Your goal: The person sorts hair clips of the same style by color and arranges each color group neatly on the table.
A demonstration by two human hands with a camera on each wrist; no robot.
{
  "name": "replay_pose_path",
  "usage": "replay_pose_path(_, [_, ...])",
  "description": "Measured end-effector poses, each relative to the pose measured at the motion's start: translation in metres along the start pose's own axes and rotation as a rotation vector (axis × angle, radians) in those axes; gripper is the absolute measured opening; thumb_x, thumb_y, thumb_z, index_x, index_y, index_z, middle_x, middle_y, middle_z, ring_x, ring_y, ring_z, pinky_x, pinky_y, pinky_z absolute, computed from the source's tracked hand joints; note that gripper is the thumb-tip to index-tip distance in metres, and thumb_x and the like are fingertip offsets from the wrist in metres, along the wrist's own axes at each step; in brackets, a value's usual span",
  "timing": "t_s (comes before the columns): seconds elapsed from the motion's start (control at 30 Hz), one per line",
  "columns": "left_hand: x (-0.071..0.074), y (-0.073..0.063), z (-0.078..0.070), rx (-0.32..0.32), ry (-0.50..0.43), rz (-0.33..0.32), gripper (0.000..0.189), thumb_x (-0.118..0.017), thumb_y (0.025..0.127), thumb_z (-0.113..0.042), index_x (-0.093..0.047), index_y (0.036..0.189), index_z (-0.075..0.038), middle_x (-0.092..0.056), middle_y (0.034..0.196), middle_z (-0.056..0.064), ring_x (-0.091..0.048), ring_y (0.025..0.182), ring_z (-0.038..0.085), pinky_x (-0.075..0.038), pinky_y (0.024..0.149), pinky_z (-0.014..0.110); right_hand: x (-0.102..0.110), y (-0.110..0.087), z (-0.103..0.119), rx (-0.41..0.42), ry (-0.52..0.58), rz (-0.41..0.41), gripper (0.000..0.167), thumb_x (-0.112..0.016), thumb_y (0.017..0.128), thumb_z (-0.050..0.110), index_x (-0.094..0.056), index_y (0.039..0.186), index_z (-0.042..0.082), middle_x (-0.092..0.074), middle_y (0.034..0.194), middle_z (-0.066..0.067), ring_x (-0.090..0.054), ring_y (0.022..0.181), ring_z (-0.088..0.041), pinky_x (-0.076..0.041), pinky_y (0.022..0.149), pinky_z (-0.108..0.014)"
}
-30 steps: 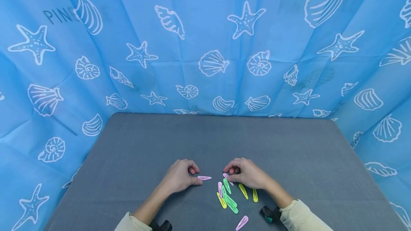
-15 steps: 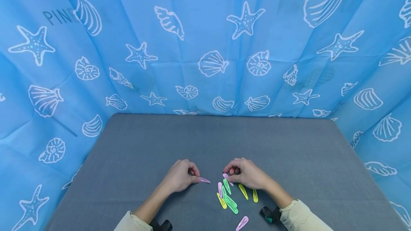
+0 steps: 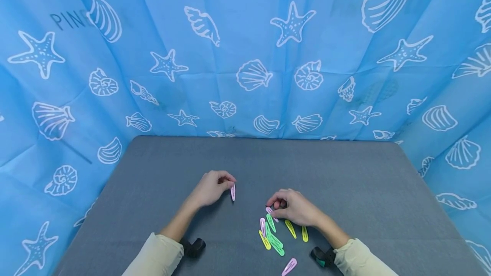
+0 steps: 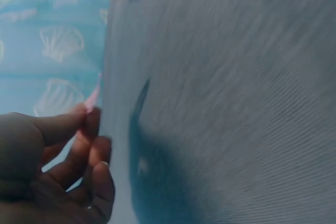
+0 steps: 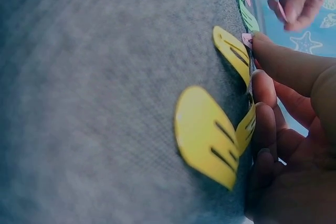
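Observation:
My left hand (image 3: 212, 187) pinches a pink snap hair clip (image 3: 232, 192) between thumb and fingertips, its narrow end hanging down over the table. In the left wrist view, the same pink clip (image 4: 92, 98) sticks out past the thumb, blurred. My right hand (image 3: 295, 208) rests on the table, fingers loosely curled, at the far end of a loose group of hair clips. Its thumb lies by another pink clip (image 3: 269, 210), partly covered; no pinch on it shows. Green clips (image 3: 274, 240), a pink clip (image 3: 262, 225) and a yellow clip (image 3: 264, 240) lie close to it.
Two yellow clips, one nearer the thumb (image 3: 290, 228) and one by the wrist (image 3: 304, 234), lie under the right forearm's side. A lone pink clip (image 3: 289, 266) sits near the front. Behind the grey table (image 3: 184, 156) hangs a blue shell-print curtain (image 3: 215, 71).
My left hand picked up the pink clip from the table, then moved away to the far left with it, turning it to hang downward. The right hand stayed in place.

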State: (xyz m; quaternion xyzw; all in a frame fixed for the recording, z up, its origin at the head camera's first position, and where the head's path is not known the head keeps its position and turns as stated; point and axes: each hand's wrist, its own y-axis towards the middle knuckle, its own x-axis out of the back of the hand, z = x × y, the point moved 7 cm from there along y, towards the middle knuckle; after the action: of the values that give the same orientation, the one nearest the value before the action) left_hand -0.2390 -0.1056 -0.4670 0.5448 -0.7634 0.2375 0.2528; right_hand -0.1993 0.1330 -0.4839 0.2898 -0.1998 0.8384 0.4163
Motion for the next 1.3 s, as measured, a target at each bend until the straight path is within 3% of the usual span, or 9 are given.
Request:
replay_pose_path(0.17, [0.011,0.034,0.012,0.025,0.012,-0.093,0.011,-0.064,0.102,-0.021,-0.074,0.1,-0.017,-0.069,0.089,-0.001,-0.054,0.075,0.014,-0.043,0.068,0.031,0.0,0.0,-0.002,-0.002,0.002,0.005,0.014,-0.078,0.09,0.022,-0.075,0.103,0.019,-0.06,0.086,0.008,-0.049,0.082,-0.011,-0.036,0.075,-0.024])
replay_pose_path(0.37, [0.02,0.068,0.023,-0.001,0.033,-0.169,0.015,-0.059,0.104,-0.023,-0.073,0.104,-0.016,-0.071,0.097,0.002,-0.057,0.081,0.016,-0.046,0.072,0.033,-0.001,0.0,-0.003,0.003,0.012,0.009,0.014,-0.078,0.09,0.023,-0.075,0.104,0.018,-0.06,0.086,0.009,-0.049,0.082,-0.01,-0.037,0.075,-0.024])
replay_pose_path(0.6, [0.027,0.094,0.035,0.021,0.088,-0.173,0.017,-0.058,0.105,-0.025,-0.073,0.106,-0.017,-0.071,0.102,0.003,-0.058,0.084,0.018,-0.046,0.075,0.034,-0.001,0.002,-0.001,0.013,0.021,0.004,0.014,-0.078,0.09,0.021,-0.075,0.103,0.018,-0.061,0.086,0.008,-0.049,0.081,-0.008,-0.038,0.075,-0.024])
replay_pose_path(0.93, [0.03,0.105,0.043,0.038,0.048,-0.166,0.023,-0.06,0.104,-0.028,-0.072,0.117,-0.014,-0.071,0.116,0.008,-0.064,0.106,0.024,-0.05,0.092,0.044,0.0,0.003,-0.001,0.012,0.059,0.006,0.013,-0.078,0.09,0.021,-0.075,0.102,0.017,-0.06,0.086,0.006,-0.048,0.081,-0.006,-0.038,0.075,-0.024])
replay_pose_path(1.13, [0.026,0.103,0.049,-0.008,0.043,-0.043,0.049,-0.081,0.089,-0.031,-0.067,0.132,-0.014,-0.063,0.124,0.009,-0.057,0.107,0.024,-0.047,0.094,0.042,0.001,0.001,-0.003,0.011,0.055,0.007,0.011,-0.076,0.093,0.021,-0.076,0.103,0.016,-0.061,0.085,0.005,-0.049,0.078,-0.004,-0.041,0.072,-0.022])
replay_pose_path(1.3, [0.026,0.102,0.053,-0.017,0.071,0.029,0.06,-0.086,0.083,-0.028,-0.064,0.139,-0.02,-0.06,0.127,0.007,-0.055,0.113,0.023,-0.046,0.099,0.044,0.001,0.002,-0.002,-0.008,0.054,0.018,0.012,-0.075,0.093,0.023,-0.076,0.102,0.015,-0.062,0.085,0.005,-0.05,0.076,-0.003,-0.042,0.07,-0.021])
